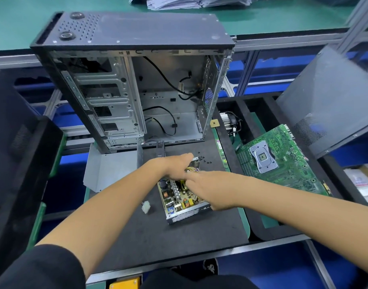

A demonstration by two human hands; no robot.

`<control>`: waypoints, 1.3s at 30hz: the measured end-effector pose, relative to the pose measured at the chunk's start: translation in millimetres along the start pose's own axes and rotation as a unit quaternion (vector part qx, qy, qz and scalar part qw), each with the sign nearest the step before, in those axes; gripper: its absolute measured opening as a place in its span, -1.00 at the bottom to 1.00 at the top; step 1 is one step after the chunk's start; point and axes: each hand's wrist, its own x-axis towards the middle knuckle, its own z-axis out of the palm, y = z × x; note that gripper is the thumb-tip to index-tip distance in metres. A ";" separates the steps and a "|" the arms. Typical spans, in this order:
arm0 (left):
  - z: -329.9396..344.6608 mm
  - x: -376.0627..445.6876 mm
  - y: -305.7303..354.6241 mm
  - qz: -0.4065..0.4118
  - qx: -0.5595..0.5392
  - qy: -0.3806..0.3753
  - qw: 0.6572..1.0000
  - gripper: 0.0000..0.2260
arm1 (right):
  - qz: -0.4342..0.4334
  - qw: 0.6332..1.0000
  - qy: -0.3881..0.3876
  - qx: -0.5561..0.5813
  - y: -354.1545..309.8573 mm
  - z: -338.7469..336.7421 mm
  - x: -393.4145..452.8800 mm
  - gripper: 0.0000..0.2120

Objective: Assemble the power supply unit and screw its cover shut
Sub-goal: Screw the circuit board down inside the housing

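Forearms: both reach in from near edge, black sleeve (39,268) at near left; they cross over the PSU.
Mat: black work mat (137,236), PSU sits near its centre, just near of the PC case.
PC case: open tower (124,86) stands at far end of mat, side off, drive bays left, loose black cables inside. Not part of this step.
Side panel: dark mesh panel (333,97) leans at far right.
Motherboard: green board (281,161) lies right of mat, well apart from PSU.
Cover: grey bent sheet (110,172) lies left of PSU, just beside it, still off; prob. the PSU lid.
PSU: open metal tray (183,203), vented near wall, tan PCB w/ caps, coils, heatsink fins exposed. Yellow/black wire bundle rises at far end.
Left hand: left hand (174,165) over PSU far end, fingers curled down at the wire bundle; clamped on wires or not, cannot tell.
Right hand: right hand (208,188) on PSU right side, fingers reach into board area, tips hidden; grip state cannot tell.
Molex plug: white connector (145,206) lies on mat left of PSU, on its lead.
Screws: small black screws (204,160) scattered on mat just far-right of PSU.
Step tip: judged stage = dressing wires before lid. Tuck bundle inside tray walls, keep off fins, no pinched leads at rim, then seat cover square & start screws by hand.
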 end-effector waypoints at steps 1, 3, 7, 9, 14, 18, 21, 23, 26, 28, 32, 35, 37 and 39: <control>-0.2 -0.9 0.2 0.000 0.005 0.000 1.000 -0.72 | -0.004 1.000 0.004 0.002 -0.6 -2.8 1.4 -0.74; 0.0 -1.3 -0.3 -0.001 0.011 0.001 1.000 -0.69 | 0.008 1.000 0.020 -0.018 -1.2 -4.8 2.9 -0.79; 0.4 0.3 -1.6 -0.004 0.016 -0.004 1.000 -0.63 | 0.020 0.996 0.040 -0.079 -6.4 -2.2 3.1 -0.84; 0.8 0.7 -1.8 -0.006 0.015 -0.006 1.000 -0.60 | 0.029 0.995 0.045 -0.082 -8.0 2.9 2.4 -0.82; 1.9 0.0 -1.5 -0.009 -0.030 -0.001 1.000 -0.73 | 0.022 0.999 0.020 -0.043 -3.7 2.1 2.6 -0.65; 0.3 -0.8 -1.1 -0.001 -0.004 0.001 1.000 -0.70 | 0.016 1.000 0.016 -0.020 -1.6 -3.8 5.3 -0.79; 0.6 -0.5 -2.3 0.003 0.001 0.001 1.000 -0.67 | 0.010 1.000 0.020 -0.020 -6.5 -2.9 7.2 -0.84; 0.5 0.1 -2.8 0.004 0.006 0.003 1.000 -0.67 | 0.015 1.000 0.024 -0.012 -8.3 -2.3 9.4 -0.86; 0.5 -0.3 -3.1 0.001 -0.003 0.004 1.000 -0.69 | 0.022 0.999 0.030 0.007 -9.4 -2.9 11.1 -0.86; 1.4 -0.1 -3.2 0.001 -0.006 0.004 1.000 -0.69 | 0.028 0.999 0.028 0.014 -9.8 -2.9 10.3 -0.84; 1.5 0.3 -3.2 0.007 0.009 0.010 1.000 -0.70 | 0.043 0.998 0.037 0.014 -10.4 -0.4 8.6 -0.80; 2.0 1.0 -3.6 0.007 0.014 0.005 1.000 -0.70 | 0.054 0.997 0.057 0.012 -11.0 2.2 9.0 -0.74; 2.9 1.4 -3.3 0.007 0.019 0.006 1.000 -0.70 | 0.059 0.996 0.059 0.019 -11.3 3.3 9.2 -0.74; 2.5 2.0 -3.2 0.010 0.026 0.009 1.000 -0.70 | 0.055 0.996 0.061 0.025 -10.7 4.2 9.2 -0.77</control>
